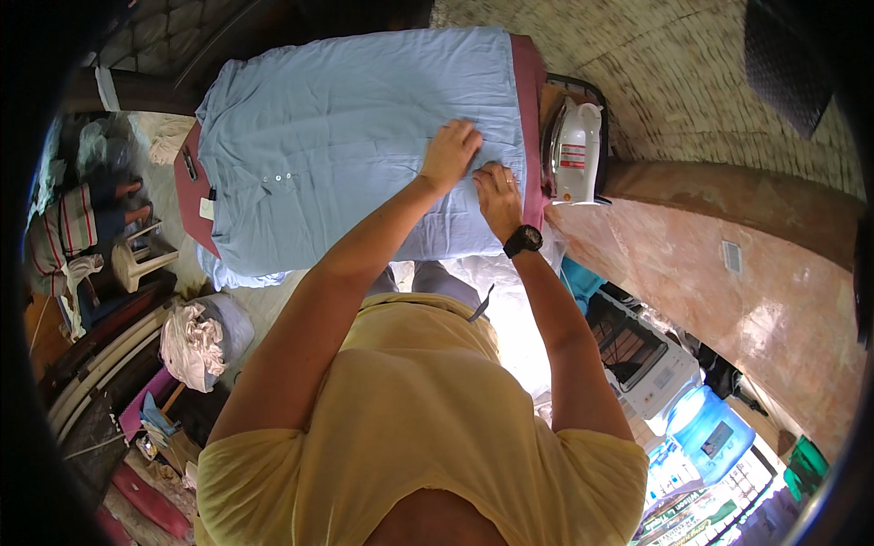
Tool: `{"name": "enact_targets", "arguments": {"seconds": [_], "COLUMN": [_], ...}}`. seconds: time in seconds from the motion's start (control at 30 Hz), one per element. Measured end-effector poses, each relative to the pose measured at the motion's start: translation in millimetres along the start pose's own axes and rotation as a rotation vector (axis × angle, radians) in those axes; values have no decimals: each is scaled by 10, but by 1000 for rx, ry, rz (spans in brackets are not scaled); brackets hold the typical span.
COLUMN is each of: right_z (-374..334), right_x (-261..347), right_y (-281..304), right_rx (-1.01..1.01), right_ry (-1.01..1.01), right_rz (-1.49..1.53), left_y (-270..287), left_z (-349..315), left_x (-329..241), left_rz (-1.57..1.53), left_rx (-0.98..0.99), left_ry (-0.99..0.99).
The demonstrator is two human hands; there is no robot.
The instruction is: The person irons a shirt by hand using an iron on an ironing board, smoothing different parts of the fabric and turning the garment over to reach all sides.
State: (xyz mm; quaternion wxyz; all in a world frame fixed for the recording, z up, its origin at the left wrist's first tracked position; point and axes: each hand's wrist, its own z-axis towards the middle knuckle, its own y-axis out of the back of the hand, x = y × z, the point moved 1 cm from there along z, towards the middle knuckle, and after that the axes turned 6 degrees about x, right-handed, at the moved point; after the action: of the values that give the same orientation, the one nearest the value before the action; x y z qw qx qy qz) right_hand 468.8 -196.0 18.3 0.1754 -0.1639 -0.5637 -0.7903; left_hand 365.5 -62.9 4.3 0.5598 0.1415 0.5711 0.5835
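A light blue shirt (346,136) lies spread over a maroon-covered ironing board (530,109), with small white buttons showing near its left part. My left hand (450,153) rests on the cloth towards the shirt's right end, fingers bent together on the fabric. Just to its right and nearer to me, my right hand (497,196), with a black watch on the wrist, has its fingers curled onto the same fabric by a small fold. The cloth right under the fingertips is partly hidden. A white iron (575,150) stands at the board's right end, apart from both hands.
A dark-framed rest (596,96) surrounds the iron, near the wall ledge (692,182). On the left are a white plastic stool (137,262), a tub with pale cloth (193,346) and a seated person's feet (137,214). A blue water jug (712,435) is at lower right.
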Motion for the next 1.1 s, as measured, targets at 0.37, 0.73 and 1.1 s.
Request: {"name": "enact_targets", "arguments": {"seconds": [0.37, 0.73, 1.1], "right_z": [-221, -258, 247], "right_x": [22, -151, -393], "right_y": [143, 254, 349], "right_rx": [149, 103, 34], "right_ry": [-34, -80, -40], "right_rz": [89, 101, 160], "left_y": [30, 178, 153], "left_z": [-554, -568, -560], "left_x": [-104, -91, -93], "left_rz": [266, 203, 167], "left_rx": [288, 340, 357], "left_ry": [-141, -130, -81]}}
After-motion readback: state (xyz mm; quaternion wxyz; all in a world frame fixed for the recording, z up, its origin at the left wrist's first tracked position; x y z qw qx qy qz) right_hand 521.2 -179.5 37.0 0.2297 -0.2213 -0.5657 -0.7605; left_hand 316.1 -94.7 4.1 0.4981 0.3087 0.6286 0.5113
